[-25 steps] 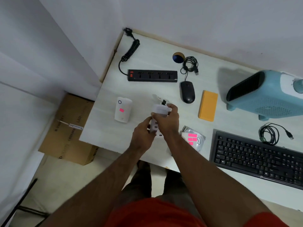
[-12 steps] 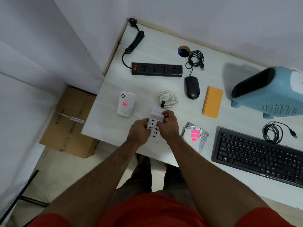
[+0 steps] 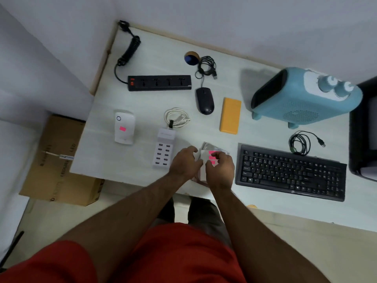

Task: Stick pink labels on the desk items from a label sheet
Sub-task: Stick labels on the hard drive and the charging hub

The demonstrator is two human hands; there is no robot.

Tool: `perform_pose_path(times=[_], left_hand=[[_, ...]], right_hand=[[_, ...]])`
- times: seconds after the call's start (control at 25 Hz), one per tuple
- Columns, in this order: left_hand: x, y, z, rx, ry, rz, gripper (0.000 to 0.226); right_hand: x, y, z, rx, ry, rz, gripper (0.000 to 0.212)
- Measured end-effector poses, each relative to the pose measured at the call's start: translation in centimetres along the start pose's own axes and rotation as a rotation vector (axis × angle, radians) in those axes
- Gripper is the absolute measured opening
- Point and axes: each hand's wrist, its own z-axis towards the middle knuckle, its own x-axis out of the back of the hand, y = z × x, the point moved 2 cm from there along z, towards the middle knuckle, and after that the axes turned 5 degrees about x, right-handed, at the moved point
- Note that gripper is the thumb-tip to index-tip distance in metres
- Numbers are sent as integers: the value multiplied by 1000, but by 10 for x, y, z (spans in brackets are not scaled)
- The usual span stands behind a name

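The white label sheet [image 3: 204, 160] with pink labels [image 3: 212, 153] lies on a silver bag [image 3: 212, 147] near the desk's front edge. My left hand [image 3: 184, 163] holds the sheet's left edge. My right hand [image 3: 221, 170] has its fingertips curled onto a pink label on the sheet. The white multi-port USB charger [image 3: 163, 152] lies flat just left of my left hand, with no label visible on it. Further left, the white plug-in device [image 3: 124, 127] carries a pink label [image 3: 122, 128].
On the white desk [image 3: 106, 160] lie a coiled white cable [image 3: 177, 117], black power strip [image 3: 159, 82], black mouse [image 3: 204, 100], orange power bank [image 3: 230, 115], blue heater [image 3: 306, 97], black keyboard [image 3: 291, 172] and black cable [image 3: 301, 142]. A cardboard box [image 3: 59, 160] sits on the floor at left.
Both hands let go of the USB charger, which now lies on the desk, and moved right onto the label sheet. The camera view shifted slightly.
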Motion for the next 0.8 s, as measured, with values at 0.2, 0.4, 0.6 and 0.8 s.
perform_pose_path(times=[0.2,0.4,0.6,0.8], left_hand=[[-29,22,17,108,57,126,48],[-30,18,23,161,113,45,24],[-11,27,20,244,104,-270,10],[43,44,13,195,41,-560,20]], right_hand=[[3,32,13,-72,-15,-60,43],[5,40,22,-60,-40,-11,52],[15,22,27,25,-73,118,55],[25,-22,38,-118,-321,639,10]])
